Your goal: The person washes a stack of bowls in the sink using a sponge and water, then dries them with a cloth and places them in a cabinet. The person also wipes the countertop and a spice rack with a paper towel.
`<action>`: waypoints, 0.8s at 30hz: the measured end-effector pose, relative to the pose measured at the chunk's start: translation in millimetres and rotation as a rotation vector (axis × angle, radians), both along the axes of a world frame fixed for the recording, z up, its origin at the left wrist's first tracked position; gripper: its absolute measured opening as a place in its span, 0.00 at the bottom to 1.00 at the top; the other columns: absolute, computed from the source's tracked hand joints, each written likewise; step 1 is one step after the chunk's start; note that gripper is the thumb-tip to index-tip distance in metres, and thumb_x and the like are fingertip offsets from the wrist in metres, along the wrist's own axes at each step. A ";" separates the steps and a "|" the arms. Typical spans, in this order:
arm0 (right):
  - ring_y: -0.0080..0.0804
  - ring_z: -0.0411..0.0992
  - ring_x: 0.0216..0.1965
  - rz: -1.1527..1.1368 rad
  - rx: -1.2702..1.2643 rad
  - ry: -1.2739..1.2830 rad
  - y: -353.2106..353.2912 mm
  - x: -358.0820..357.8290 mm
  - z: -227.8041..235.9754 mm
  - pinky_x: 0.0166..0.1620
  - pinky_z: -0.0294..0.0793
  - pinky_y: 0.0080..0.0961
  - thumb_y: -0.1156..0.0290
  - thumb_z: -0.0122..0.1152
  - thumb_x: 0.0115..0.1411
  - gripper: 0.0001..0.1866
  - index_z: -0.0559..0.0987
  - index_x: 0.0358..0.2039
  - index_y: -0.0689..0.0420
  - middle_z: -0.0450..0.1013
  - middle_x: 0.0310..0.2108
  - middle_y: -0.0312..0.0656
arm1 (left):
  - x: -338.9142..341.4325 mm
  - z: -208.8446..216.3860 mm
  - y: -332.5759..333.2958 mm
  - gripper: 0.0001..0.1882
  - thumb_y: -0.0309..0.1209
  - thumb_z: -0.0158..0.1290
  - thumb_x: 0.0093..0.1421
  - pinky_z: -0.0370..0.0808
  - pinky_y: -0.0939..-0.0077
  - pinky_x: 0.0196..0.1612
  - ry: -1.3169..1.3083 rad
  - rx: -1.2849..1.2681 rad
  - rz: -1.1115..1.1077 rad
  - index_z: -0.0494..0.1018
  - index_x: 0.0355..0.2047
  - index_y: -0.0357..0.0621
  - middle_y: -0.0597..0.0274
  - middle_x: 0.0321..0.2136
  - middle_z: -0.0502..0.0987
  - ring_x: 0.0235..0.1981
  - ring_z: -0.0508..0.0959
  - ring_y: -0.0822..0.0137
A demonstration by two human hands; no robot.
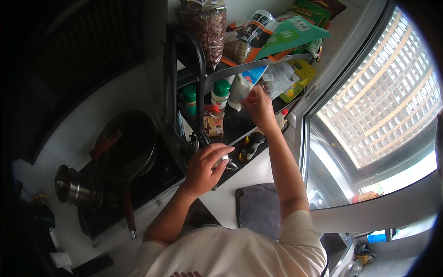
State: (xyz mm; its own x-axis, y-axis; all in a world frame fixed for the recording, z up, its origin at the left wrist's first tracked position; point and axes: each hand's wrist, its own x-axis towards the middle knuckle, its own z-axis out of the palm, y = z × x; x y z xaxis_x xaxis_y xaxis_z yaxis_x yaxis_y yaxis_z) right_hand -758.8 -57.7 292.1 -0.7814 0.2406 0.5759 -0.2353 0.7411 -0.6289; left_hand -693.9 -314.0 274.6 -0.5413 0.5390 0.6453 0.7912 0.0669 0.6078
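My right hand (259, 107) reaches into the middle level of a black rack (240, 131). Its fingers are drawn together beside a white and blue plastic bag (239, 88); whether they grip the bag is hard to see. Lower and to the left, my left hand (206, 167) curls round a small whitish, shiny thing (223, 159), mostly hidden by the fingers. Between the hands stand a green-capped seasoning bottle (220, 94) and a brown packet (213, 124) with a red top. Another green-capped bottle (189, 98) is behind the rack's frame. A dark bottle (251, 144) with yellow marks sits below my right wrist.
Food packages, among them a green bag (295, 34) and a clear bag of dark red dried food (203, 27), fill the top level. At left, a wok (127, 152) and a steel pot (74, 187) are on the stove. An open window (369, 106) is at right, and a grey folded cloth (258, 205) lies on the counter.
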 end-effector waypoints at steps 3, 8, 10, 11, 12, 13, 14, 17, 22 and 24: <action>0.42 0.74 0.25 -0.010 0.012 -0.034 -8.8 -15.5 -3.2 0.29 0.72 0.33 0.72 0.71 0.49 0.16 0.70 0.28 0.60 0.71 0.22 0.46 | -0.3 -0.6 0.7 0.18 0.21 0.55 0.56 0.75 0.66 0.45 0.014 0.008 0.000 0.74 0.49 0.45 0.57 0.43 0.76 0.43 0.78 0.55; 0.43 0.76 0.28 0.085 0.112 0.048 -26.6 -32.0 1.8 0.34 0.75 0.31 0.75 0.66 0.51 0.10 0.74 0.30 0.62 0.75 0.27 0.47 | -0.1 -0.3 1.2 0.18 0.21 0.55 0.57 0.75 0.66 0.45 -0.019 0.011 -0.010 0.74 0.49 0.45 0.57 0.43 0.76 0.43 0.78 0.56; 0.42 0.78 0.32 0.140 0.133 0.047 -26.7 -33.8 2.3 0.37 0.77 0.31 0.76 0.65 0.53 0.10 0.76 0.35 0.62 0.76 0.31 0.49 | -0.2 -0.1 0.7 0.18 0.20 0.55 0.57 0.75 0.66 0.45 -0.020 0.002 -0.008 0.74 0.49 0.45 0.57 0.43 0.76 0.43 0.78 0.56; 0.41 0.78 0.33 0.154 0.149 0.043 -26.5 -33.2 2.7 0.38 0.78 0.30 0.76 0.64 0.54 0.10 0.77 0.37 0.62 0.76 0.32 0.49 | -0.4 0.0 0.5 0.18 0.20 0.55 0.56 0.75 0.66 0.45 -0.016 -0.003 -0.008 0.74 0.49 0.45 0.57 0.43 0.76 0.43 0.78 0.56; 0.40 0.79 0.35 0.172 0.168 0.038 -27.2 -33.1 3.2 0.39 0.78 0.30 0.76 0.64 0.54 0.11 0.77 0.39 0.62 0.77 0.34 0.50 | -0.7 -0.4 0.3 0.18 0.21 0.55 0.56 0.75 0.66 0.45 -0.013 -0.005 -0.006 0.74 0.49 0.45 0.57 0.43 0.76 0.43 0.78 0.56; 0.38 0.79 0.35 0.186 0.106 0.020 -26.5 -30.6 2.3 0.40 0.78 0.29 0.76 0.64 0.55 0.12 0.78 0.41 0.62 0.77 0.35 0.49 | -0.8 -0.2 0.1 0.18 0.21 0.55 0.56 0.75 0.66 0.45 -0.010 -0.008 -0.005 0.74 0.49 0.45 0.57 0.43 0.76 0.43 0.78 0.56; 0.37 0.79 0.36 0.201 0.043 0.001 -23.8 -25.5 1.0 0.40 0.78 0.29 0.76 0.63 0.56 0.12 0.78 0.42 0.61 0.77 0.36 0.49 | -0.7 0.4 -0.2 0.18 0.21 0.55 0.56 0.75 0.66 0.45 -0.007 -0.011 -0.003 0.74 0.49 0.45 0.57 0.43 0.76 0.43 0.78 0.56; 0.35 0.79 0.37 0.188 -0.020 -0.058 -6.1 -15.7 -2.2 0.41 0.79 0.28 0.75 0.63 0.57 0.12 0.79 0.43 0.60 0.78 0.34 0.46 | 0.0 -0.5 -0.2 0.18 0.21 0.55 0.56 0.75 0.66 0.45 -0.008 -0.010 0.002 0.74 0.49 0.46 0.58 0.43 0.76 0.43 0.78 0.56; 0.34 0.77 0.37 -0.023 -0.043 0.004 13.9 5.7 10.0 0.41 0.78 0.27 0.74 0.67 0.54 0.11 0.80 0.39 0.57 0.78 0.36 0.45 | -0.5 -1.1 0.8 0.18 0.22 0.55 0.57 0.75 0.67 0.45 0.047 0.000 0.027 0.74 0.49 0.47 0.59 0.42 0.77 0.42 0.78 0.56; 0.43 0.73 0.45 -0.286 0.131 0.188 35.8 9.4 10.0 0.47 0.74 0.34 0.73 0.69 0.51 0.12 0.79 0.37 0.55 0.74 0.43 0.48 | -0.9 -1.6 1.1 0.18 0.22 0.55 0.57 0.75 0.67 0.45 0.063 0.002 0.031 0.74 0.49 0.47 0.59 0.42 0.77 0.42 0.78 0.56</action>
